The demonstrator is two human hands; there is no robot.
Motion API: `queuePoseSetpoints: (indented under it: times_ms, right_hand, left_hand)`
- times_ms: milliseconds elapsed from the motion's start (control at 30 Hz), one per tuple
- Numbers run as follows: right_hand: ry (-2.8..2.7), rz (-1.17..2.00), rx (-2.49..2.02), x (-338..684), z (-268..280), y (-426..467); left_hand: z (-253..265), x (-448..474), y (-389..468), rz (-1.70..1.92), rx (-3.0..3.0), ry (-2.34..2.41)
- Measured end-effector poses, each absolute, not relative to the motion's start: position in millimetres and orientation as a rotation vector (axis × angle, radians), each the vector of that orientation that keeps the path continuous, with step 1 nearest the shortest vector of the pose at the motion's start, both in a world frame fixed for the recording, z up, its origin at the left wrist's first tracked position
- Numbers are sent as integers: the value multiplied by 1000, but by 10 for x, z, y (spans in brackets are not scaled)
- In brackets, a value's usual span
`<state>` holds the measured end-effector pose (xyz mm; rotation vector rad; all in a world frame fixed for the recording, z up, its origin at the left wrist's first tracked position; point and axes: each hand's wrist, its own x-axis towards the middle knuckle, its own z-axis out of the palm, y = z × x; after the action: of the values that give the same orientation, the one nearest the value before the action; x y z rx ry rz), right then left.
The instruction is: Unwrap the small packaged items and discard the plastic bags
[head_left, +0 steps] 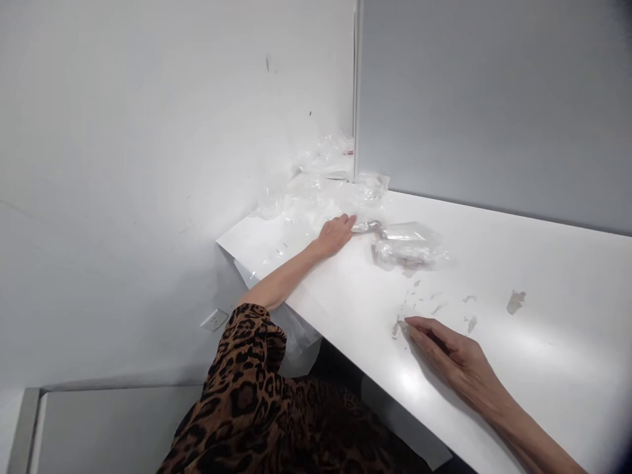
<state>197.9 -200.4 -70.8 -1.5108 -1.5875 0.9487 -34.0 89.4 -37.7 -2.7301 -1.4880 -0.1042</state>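
My left hand [336, 235] reaches across the white table, its fingers closed at the narrow end of a clear plastic bag [412, 247]. The bag lies crumpled and shiny to the right of that hand, slightly blurred; its contents cannot be made out. Behind my left hand, more clear plastic wrapping [316, 194] is heaped in the corner. My right hand [454, 359] rests low over the table, thumb and fingertips brought together, with nothing visible between them. Just beyond its fingertips are small greyish marks [397, 326] on the tabletop.
The white table [365, 296] runs from the left wall to the right, its near edge slanting past my body. A grey partition [494, 99] stands along the back. A larger grey patch [516, 301] marks the tabletop at right. A wall socket [214, 320] sits below the table's left end.
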Motion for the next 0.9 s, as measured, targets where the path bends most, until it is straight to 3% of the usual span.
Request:
queuePoseSetpoints:
  times_ms: [200, 533, 733, 900]
  right_hand:
    - [-1598, 928, -1471, 1936, -596, -2007]
    - [-1591, 909, -1488, 1940, -598, -1999]
    - [-1592, 920, -1508, 1942, -591, -2002]
    - [-1613, 912, -1487, 1952, -601, -2004]
  left_hand:
    - [-121, -500, 788, -301, -2968, -1502]
    - [182, -996, 1018, -1207, -2704, -2144]
    - [291, -972, 1008, -1920, -2616, -1991]
    - [384, -858, 1063, -2204, -2513, -1676]
